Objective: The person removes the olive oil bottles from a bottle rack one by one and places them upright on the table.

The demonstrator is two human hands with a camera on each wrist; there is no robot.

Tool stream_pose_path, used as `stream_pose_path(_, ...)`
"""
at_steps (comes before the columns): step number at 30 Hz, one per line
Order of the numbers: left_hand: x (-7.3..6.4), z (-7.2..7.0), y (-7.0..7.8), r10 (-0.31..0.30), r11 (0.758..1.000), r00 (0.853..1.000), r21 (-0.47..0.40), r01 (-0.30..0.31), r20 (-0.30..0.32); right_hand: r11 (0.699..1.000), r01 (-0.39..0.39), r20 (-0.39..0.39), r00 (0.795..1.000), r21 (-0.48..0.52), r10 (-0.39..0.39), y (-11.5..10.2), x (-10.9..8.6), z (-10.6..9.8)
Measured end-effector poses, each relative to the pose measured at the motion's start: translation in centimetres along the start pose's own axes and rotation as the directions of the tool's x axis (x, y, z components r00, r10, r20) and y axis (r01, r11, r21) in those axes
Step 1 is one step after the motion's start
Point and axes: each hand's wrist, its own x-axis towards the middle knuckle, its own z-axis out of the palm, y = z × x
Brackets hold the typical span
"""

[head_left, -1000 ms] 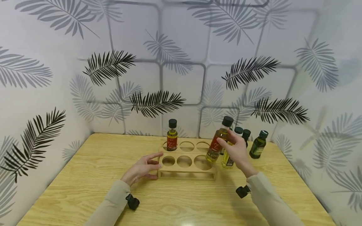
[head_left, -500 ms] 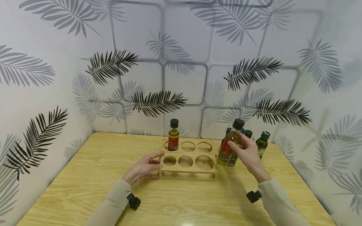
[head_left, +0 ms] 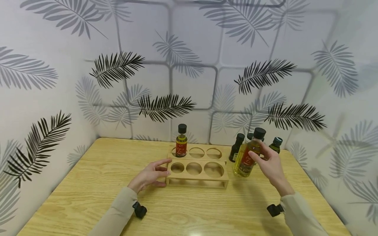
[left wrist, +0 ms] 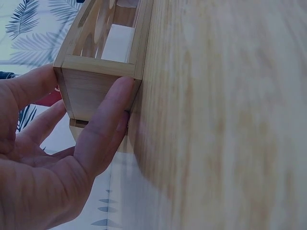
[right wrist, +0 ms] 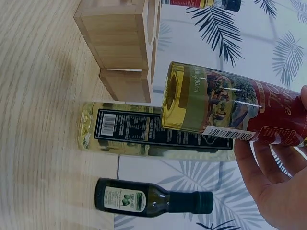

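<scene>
A two-tier wooden bottle rack (head_left: 196, 178) with round holes stands mid-table. My left hand (head_left: 150, 175) holds its left end, thumb and fingers spread across the end panel (left wrist: 96, 91) in the left wrist view. In my right hand (head_left: 270, 164) is a red-label olive oil bottle (head_left: 247, 160), black-capped and slightly tilted, to the right of the rack. Its clear base and printed label show in the right wrist view, where it overlaps a larger bottle of yellow oil (right wrist: 129, 127). A smaller red-label oil bottle (head_left: 181, 144) sits in the rear left hole of the rack.
Right of the rack stands a dark bottle (head_left: 235, 150). A green bottle (head_left: 276, 145) is farther right, partly behind my right hand. The right wrist view shows a small dark green bottle (right wrist: 124, 197) with a pale label. A patterned wall (head_left: 192, 85) rises behind the table.
My right hand has carried the red-label olive oil bottle to the right, away from over the rack's right end. My left hand has stayed on the rack.
</scene>
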Motion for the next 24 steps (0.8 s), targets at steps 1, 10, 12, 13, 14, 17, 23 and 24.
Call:
stream_pose_path(1,0.0,0.0,0.0,0.002,1.000,1.000,0.000,-0.002,0.002,1.000,-0.008,-0.005,1.000,0.000,0.008,0.0,-0.1,-0.1)
stream_pose_path(10,-0.1,0.0,0.1,0.004,1.000,1.000,0.001,-0.004,0.014,0.997,-0.064,0.000,0.998,-0.034,0.064,0.9,-0.6,-1.4)
stream_pose_path(12,-0.1,0.0,0.1,0.005,1.000,1.000,-0.001,-0.005,0.015,0.997,-0.063,0.005,0.998,-0.039,0.063,1.2,-0.6,-1.6)
stream_pose_path(13,0.0,0.0,0.0,0.007,1.000,1.000,0.000,-0.007,0.015,0.997,-0.060,0.007,0.998,-0.044,0.061,1.4,-0.7,-1.7)
stream_pose_path(14,0.0,0.0,0.0,0.008,1.000,1.000,-0.001,-0.008,0.014,0.997,-0.057,0.008,0.998,-0.046,0.057,1.6,-0.7,-1.8)
stream_pose_path(17,0.1,0.0,-0.1,0.010,1.000,1.000,-0.003,-0.010,0.012,0.998,-0.042,0.009,0.999,-0.051,0.043,2.1,-0.8,-2.1)
stream_pose_path(23,0.0,0.0,-0.1,0.010,1.000,1.000,-0.005,-0.010,0.012,0.996,-0.044,0.021,0.999,-0.080,0.045,3.0,-0.8,-2.5)
stream_pose_path(24,0.0,0.0,0.0,0.010,1.000,1.000,-0.005,-0.010,0.013,0.995,-0.048,0.021,0.999,-0.085,0.050,3.2,-0.8,-2.6)
